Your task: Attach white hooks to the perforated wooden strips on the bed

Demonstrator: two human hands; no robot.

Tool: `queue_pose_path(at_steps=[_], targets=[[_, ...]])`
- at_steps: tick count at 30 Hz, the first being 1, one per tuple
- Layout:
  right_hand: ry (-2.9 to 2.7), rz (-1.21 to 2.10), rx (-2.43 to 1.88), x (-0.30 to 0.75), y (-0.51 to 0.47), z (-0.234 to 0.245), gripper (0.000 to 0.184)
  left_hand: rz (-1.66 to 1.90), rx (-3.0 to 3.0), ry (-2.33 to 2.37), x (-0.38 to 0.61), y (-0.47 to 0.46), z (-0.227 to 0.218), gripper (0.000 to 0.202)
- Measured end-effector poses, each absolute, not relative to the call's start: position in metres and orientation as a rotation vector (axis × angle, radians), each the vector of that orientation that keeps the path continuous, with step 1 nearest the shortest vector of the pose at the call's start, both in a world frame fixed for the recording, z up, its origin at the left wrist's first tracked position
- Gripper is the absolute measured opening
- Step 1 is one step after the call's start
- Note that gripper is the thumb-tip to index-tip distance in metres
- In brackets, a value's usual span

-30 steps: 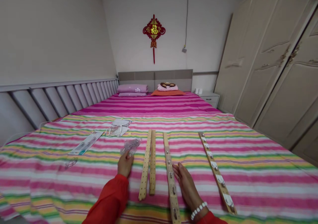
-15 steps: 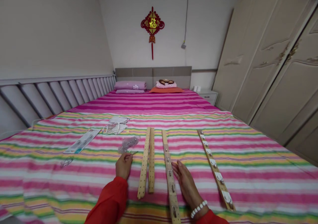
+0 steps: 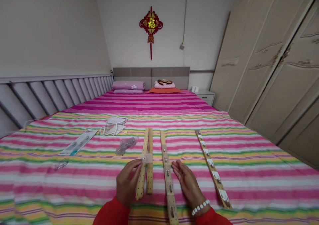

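My left hand [image 3: 126, 181] pinches a clear adhesive hook [image 3: 147, 158] with a square see-through backing, held above two bare wooden strips [image 3: 141, 180] dotted with holes. To the right lies another wooden strip [image 3: 163, 139], with several clear hooks [image 3: 170, 187] along it. Beside that strip rests my right hand [image 3: 186, 181], a white bead bracelet on its wrist. Its fingers are loosely stretched, the tips at the strip's right edge; whether they touch it I cannot tell. Farther right, a strip [image 3: 207, 157] carries several white-backed hooks [image 3: 216, 176].
Left of the strips lie a crumpled clear plastic bag [image 3: 126, 145], a hook package [image 3: 79, 142], a pile of white-edged packaging [image 3: 113, 126] and a small wire-like bundle [image 3: 61, 164]. All rest on a striped bedsheet [image 3: 94, 181]. Bed rails [image 3: 72, 92] run along the left.
My left hand has moved from beside the plastic bag toward the right, bringing the clear hook over the bare strips. My right hand stays by the strip with clear hooks.
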State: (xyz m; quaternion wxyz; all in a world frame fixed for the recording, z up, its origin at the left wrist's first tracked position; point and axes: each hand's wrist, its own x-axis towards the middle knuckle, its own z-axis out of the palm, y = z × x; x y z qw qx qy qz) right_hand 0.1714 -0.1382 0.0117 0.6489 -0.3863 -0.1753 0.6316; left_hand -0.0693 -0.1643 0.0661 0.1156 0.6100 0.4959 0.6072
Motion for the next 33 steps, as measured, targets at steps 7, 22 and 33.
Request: queue_pose_path(at_steps=[7,22,33], targets=[[-0.737,1.285,-0.943,0.163,-0.155,0.061,0.028,1.603,1.91,1.278,-0.043,-0.163,0.079,0.012],[-0.726,1.45,-0.922,0.151,-0.131,0.07,0.033,1.262,0.967,1.064,-0.004,-0.127,0.083,0.049],[-0.806,1.385,-1.074,0.155,-0.055,0.066,0.026,1.186,0.874,1.16,0.016,-0.05,0.084,0.038]])
